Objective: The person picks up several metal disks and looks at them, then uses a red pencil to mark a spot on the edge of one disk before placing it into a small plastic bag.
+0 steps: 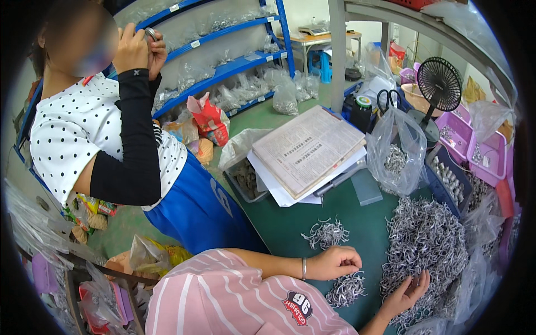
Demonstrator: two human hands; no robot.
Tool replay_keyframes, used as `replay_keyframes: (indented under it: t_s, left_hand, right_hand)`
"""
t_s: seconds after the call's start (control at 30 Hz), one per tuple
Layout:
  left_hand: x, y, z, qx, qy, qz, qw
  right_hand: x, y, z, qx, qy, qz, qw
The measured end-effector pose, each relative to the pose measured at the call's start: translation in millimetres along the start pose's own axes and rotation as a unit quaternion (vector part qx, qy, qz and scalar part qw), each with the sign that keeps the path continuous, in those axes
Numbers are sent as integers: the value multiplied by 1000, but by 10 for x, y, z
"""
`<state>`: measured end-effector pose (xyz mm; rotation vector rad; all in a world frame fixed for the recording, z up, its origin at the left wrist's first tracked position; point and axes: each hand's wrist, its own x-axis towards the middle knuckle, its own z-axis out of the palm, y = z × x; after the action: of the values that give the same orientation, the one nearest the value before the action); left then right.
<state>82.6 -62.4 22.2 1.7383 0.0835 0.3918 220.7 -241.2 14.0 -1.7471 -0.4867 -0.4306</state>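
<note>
My left hand (335, 262), a bangle at its wrist, is closed with curled fingers just above a small heap of curved silvery metal pieces (346, 290). What its fingers hold, if anything, is hidden. Beyond it lies another small heap of the same metal pieces (326, 233). At the near edge of a large pile of curved metal pieces (424, 240), my right hand (406, 296) rests with its fingers apart, palm turned toward the pile. All these heaps lie on a dark green tabletop (290, 226).
Papers on a clipboard (307, 151) overlap a clear bin (245, 178) at the far side. Beyond the big pile stand a clear bag (397, 151), a black fan (439, 84), scissors (388, 99) and purple trays (455, 134). A person (111, 128) at left raises a small ring-shaped object.
</note>
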Motion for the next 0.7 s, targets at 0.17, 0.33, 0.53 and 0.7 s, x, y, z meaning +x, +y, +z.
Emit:
replay_keyframes:
  t_s: [0.17, 0.33, 0.53, 0.7]
  left_hand:
    - [2, 53, 5, -1, -11, -9, 1000]
    - [-4, 122, 16, -5, -24, -7, 1000]
    - [-46, 179, 24, 7, -32, -18, 999]
    - [-46, 178, 31, 7, -37, -13, 999]
  right_hand:
    - [5, 42, -23, -162, -64, -126, 977]
    - [-44, 72, 20, -186, -131, -122, 966]
    - [-28, 36, 42, -212, -169, -185, 944]
    - [-24, -3, 32, -217, -176, -195, 940]
